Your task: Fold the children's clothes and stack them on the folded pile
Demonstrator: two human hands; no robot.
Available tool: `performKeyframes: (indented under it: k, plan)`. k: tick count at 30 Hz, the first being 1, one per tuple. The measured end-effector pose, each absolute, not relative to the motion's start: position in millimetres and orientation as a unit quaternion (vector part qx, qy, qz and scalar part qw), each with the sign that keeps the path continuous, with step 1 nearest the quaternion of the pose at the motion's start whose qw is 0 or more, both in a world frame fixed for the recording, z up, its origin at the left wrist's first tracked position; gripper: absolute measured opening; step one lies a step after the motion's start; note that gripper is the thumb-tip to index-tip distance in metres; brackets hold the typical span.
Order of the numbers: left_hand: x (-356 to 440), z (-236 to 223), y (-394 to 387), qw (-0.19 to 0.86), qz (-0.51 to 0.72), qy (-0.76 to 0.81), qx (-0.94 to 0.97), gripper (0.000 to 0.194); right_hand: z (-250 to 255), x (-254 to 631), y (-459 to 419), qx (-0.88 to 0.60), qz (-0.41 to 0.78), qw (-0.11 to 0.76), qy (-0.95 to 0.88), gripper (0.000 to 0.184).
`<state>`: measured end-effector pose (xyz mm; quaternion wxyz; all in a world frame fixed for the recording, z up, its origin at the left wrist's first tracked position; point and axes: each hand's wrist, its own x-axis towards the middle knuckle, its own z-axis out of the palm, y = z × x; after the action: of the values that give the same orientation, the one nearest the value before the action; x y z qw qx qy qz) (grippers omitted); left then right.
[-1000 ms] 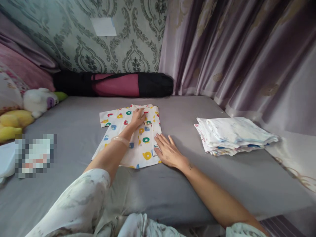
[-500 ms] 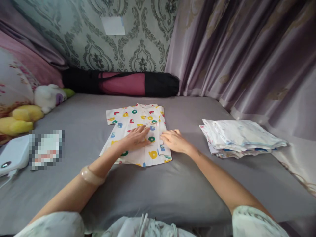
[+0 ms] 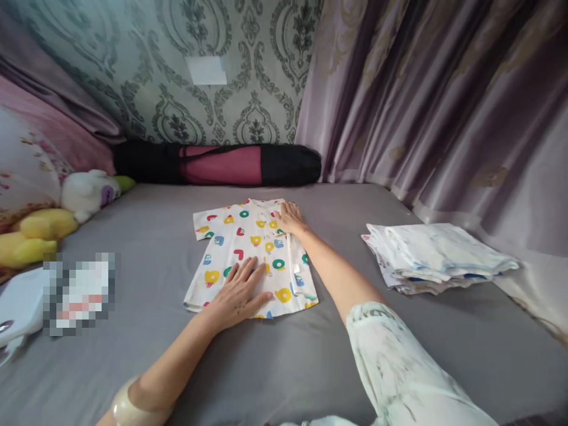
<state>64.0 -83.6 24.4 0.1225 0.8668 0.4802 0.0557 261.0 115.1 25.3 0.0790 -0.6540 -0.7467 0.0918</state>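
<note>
A small white short-sleeved shirt (image 3: 242, 239) with a colourful print lies on the grey bed sheet. Its right side is folded inward, while the left sleeve sticks out. My left hand (image 3: 239, 293) rests flat on the lower front of the shirt, fingers spread. Further up, my right hand (image 3: 290, 219) lies flat over the folded right sleeve near the shoulder. Neither hand grasps anything. A bracelet (image 3: 128, 405) circles my left forearm.
To the right sits a stack of folded light-coloured clothes (image 3: 439, 251). A black and maroon long bag (image 3: 222, 164) lies along the wall. Plush toys (image 3: 89, 192), a white device (image 3: 22, 302) with a cable and a blurred packet (image 3: 84, 290) are at the left.
My right hand has moved from the shirt's right edge up to its folded shoulder and opened flat. My left hand has slid down toward the hem. The view has tilted up slightly.
</note>
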Motion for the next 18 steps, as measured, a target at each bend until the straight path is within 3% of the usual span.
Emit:
performKeyframes:
  k: [12,18]
  plan:
    - [62.4,18.7,-85.1,0.096,0.068,0.471,0.874,0.071,1.6,249.6,121.6,-0.663,0.068,0.081,-0.741,0.067]
    - [57.7,23.0,-81.9,0.111,0.075,0.496,0.858,0.064,13.4,256.4,126.4,-0.657,0.120,0.064,-0.742,0.065]
